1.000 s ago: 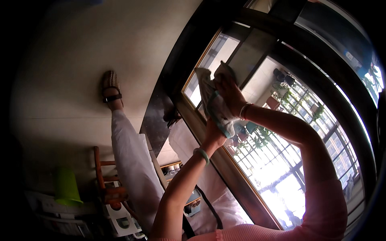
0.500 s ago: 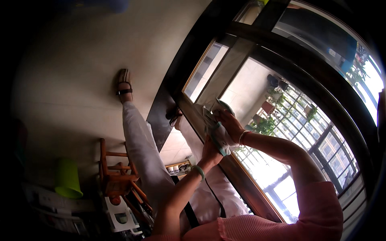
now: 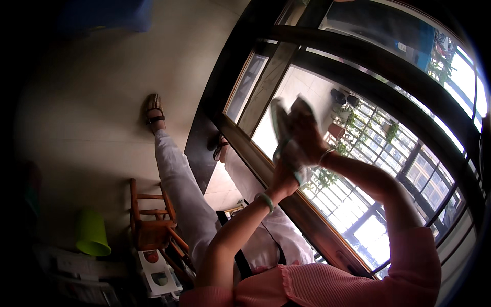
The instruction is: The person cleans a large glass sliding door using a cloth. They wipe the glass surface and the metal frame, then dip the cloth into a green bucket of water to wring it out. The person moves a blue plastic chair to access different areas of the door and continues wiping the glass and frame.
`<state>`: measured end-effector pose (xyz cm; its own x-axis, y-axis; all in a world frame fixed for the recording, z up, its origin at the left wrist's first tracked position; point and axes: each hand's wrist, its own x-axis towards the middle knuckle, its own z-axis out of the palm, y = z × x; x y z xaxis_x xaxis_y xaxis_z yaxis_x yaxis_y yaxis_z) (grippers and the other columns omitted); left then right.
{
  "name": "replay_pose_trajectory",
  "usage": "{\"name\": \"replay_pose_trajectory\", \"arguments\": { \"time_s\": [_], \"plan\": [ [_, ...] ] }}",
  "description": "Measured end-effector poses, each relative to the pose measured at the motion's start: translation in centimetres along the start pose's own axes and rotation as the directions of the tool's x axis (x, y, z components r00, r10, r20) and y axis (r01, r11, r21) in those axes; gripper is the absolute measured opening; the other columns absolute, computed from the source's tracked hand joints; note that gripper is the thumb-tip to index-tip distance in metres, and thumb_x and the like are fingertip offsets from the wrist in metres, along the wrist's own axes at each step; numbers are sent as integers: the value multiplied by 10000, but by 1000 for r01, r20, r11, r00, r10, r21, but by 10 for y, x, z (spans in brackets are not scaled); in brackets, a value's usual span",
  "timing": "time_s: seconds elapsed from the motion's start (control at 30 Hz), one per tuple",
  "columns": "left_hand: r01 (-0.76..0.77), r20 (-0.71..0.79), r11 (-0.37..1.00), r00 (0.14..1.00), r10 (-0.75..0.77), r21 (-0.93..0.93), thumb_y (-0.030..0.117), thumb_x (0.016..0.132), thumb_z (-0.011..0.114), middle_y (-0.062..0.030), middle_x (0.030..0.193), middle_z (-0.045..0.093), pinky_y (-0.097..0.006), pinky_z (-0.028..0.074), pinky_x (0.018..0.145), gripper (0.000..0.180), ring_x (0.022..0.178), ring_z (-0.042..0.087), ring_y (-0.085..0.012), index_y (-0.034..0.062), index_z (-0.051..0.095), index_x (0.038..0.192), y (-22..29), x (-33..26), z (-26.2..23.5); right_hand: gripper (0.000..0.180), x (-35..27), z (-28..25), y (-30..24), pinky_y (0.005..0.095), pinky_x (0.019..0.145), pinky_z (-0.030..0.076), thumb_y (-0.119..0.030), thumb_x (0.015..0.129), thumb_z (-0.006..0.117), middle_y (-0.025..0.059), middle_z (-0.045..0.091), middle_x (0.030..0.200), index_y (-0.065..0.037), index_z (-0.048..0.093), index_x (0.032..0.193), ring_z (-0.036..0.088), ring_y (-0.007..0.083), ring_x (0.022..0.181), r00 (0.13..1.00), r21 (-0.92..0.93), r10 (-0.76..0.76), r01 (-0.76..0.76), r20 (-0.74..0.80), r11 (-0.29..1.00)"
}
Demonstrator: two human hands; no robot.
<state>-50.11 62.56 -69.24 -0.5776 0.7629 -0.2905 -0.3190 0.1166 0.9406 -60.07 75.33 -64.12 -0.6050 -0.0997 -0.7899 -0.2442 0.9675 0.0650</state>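
Note:
A pale grey cloth with teal edges point(image 3: 292, 153) is bunched between my two hands, in front of a glass pane of the dark-framed sliding door point(image 3: 296, 202). My left hand point(image 3: 285, 180) is closed round its lower end, a green bangle on the wrist. Above it, my right hand point(image 3: 308, 134) presses on the upper part of the cloth, its fingers blurred and partly in shadow. Two folds of the cloth stick up past the right hand. Whether the cloth touches the glass, I cannot tell.
A wooden stool point(image 3: 152, 231) stands beside my leg at lower left, near a green bin point(image 3: 93, 234) and a white plastic item point(image 3: 156, 276). A blue object point(image 3: 110, 15) sits at the far left. Behind the glass are potted plants point(image 3: 337, 128) and a barred window.
Both hands and the cloth have moved up and slightly right across the view, from over the door frame to in front of the glass. The view has shifted a little.

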Motion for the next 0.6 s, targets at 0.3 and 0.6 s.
{"name": "replay_pose_trajectory", "arguments": {
  "time_s": [0.3, 0.6],
  "plan": [
    [200, 65, 974, 979, -194, -107, 256, 869, 544, -233, 1336, 493, -439, 353, 1079, 533, 1257, 463, -364, 30, 467, 1346, -8, -58, -17, 443, -15, 62, -58, 408, 1103, 347, -140, 825, 550, 137, 545, 1293, 20, 589, 1236, 483, 322, 1248, 997, -98, -72, 69, -21, 993],
    [45, -50, 998, 998, -42, 47, 189, 868, 562, -188, 1271, 492, -406, 382, 1017, 483, 1199, 469, -295, 15, 438, 1301, 15, -37, 3, 405, -20, -9, -16, 396, 1051, 343, -245, 778, 575, 136, 545, 1204, -46, 624, 1127, 474, 263, 1190, 995, 18, -74, 73, 69, 997]
  ]
}}
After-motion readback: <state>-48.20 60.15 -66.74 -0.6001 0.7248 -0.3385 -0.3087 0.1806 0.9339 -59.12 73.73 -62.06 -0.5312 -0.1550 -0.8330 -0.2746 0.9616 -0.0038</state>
